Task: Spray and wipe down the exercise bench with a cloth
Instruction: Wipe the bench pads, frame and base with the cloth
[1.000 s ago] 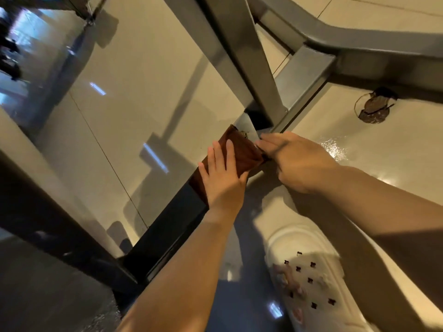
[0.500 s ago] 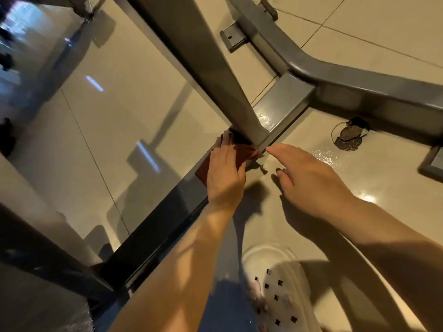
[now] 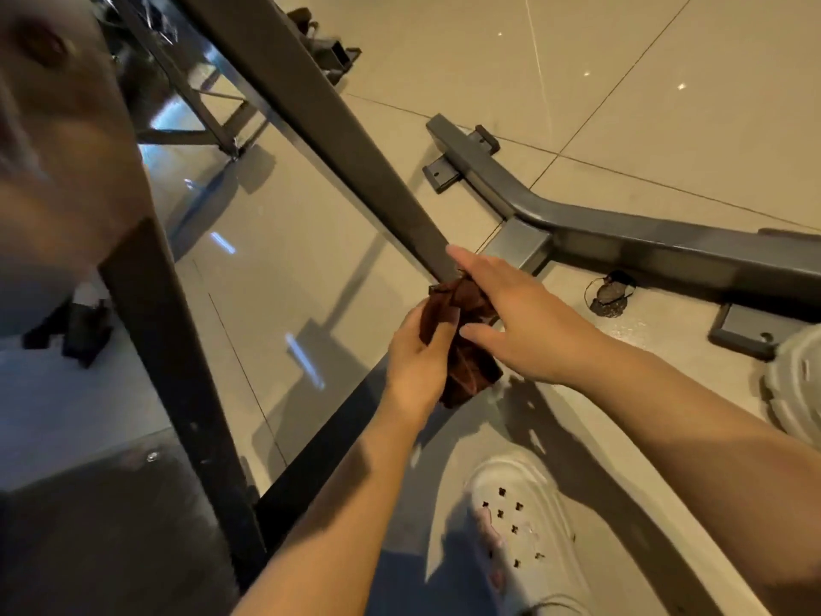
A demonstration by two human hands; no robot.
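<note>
Down near the floor, the left hand (image 3: 420,362) grips a bunched brown cloth (image 3: 466,344) with curled fingers, at the foot of the bench's slanted metal bar (image 3: 337,140). The right hand (image 3: 520,317) lies over the cloth's top, fingers straight and spread.

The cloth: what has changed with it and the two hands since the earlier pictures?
The left hand, which pressed the cloth flat on the frame, now grips it bunched. The right hand let go earlier and now rests open on the cloth. The cloth stays at the slanted bar's foot.
</note>
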